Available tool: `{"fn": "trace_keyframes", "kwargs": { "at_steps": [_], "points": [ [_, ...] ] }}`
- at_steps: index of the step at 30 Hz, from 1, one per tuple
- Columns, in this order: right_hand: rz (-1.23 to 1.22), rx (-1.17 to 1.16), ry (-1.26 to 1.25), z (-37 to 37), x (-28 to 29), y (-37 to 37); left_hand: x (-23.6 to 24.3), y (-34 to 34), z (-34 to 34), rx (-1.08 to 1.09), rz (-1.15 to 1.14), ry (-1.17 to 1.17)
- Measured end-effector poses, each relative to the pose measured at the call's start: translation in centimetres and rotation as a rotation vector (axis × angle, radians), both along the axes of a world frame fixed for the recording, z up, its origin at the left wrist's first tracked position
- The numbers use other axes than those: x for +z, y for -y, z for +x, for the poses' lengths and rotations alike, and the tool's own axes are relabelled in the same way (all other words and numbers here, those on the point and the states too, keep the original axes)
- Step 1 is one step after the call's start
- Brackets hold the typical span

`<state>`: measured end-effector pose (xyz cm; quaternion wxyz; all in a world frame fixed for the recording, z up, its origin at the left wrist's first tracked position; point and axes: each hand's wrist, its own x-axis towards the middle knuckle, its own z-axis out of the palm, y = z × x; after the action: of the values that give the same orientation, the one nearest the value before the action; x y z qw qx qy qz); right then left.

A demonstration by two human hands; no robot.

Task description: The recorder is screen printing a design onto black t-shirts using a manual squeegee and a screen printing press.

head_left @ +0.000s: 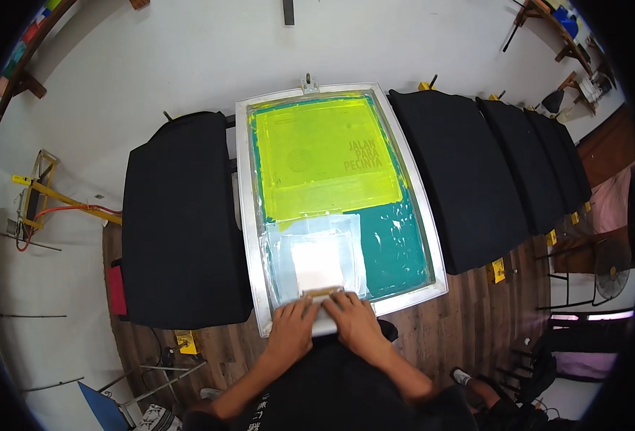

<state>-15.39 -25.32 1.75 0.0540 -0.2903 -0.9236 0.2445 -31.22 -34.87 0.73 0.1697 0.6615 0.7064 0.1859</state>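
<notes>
A silk-screen frame (426, 237) with a pale metal border lies over the middle printing board. Its mesh is green, with yellow-green ink (332, 161) spread across the far part and pale tape near me. My left hand (293, 327) and my right hand (357, 325) are side by side at the near edge, fingers curled over the border. A small yellowish-brown bar (322, 292) shows by the fingertips; whether they touch it, I cannot tell. My thumbs are largely hidden. At the far edge, the frame meets a metal hinge clamp (308, 84).
One black garment-covered board (184, 223) stands close on the left; several more (461, 179) line up on the right. Yellow brackets (498, 270) stick out below them. A fan (612, 271) and a person's shoe (462, 376) appear at the right. Shelves (34, 57) hang on the wall.
</notes>
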Motion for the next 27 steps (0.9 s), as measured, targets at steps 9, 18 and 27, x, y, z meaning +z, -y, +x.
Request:
{"fn": "trace_keyframes", "kwargs": {
  "at_steps": [9, 18, 27],
  "points": [
    [0.006, 0.019, 0.113, -6.5, 1.3, -10.3, 2.4, -9.4, -5.8, 0.059, -0.110, 0.060],
    [0.001, -0.032, -0.036, -5.3, -1.8, -8.7, -2.0, -8.4, -5.5, 0.023, 0.035, 0.057],
    [-0.131, 0.050, 0.080, -0.6, 1.9, -2.5, 1.9, -1.3, -0.8, -0.007, -0.120, 0.126]
  ]
}}
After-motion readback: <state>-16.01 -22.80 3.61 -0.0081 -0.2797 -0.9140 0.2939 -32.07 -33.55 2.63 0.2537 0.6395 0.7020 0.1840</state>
